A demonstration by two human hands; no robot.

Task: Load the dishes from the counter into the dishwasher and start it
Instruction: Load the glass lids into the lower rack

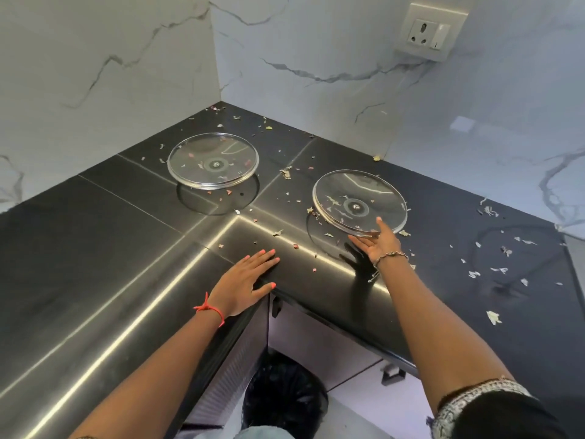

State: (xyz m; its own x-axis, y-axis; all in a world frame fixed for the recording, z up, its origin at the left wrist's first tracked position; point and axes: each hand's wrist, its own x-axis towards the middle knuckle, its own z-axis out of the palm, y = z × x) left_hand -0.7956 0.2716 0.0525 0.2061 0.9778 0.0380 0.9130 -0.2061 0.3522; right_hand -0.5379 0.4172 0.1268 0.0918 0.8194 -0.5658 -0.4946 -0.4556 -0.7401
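Reaching for the lid (360, 202) below the socket (425, 30).
Right hand (378, 245) spread at its near rim; left hand (245, 280) flat on counter (95, 264). Best to hook under the rim and lift level.

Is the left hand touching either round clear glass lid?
No: the left hand lies flat on the glossy black counter edge, apart from the left round clear glass lid and the right lid.

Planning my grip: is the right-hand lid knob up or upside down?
Upside down: the lid shows only a flat centre fitting on top, and its rim stands clear of the counter.
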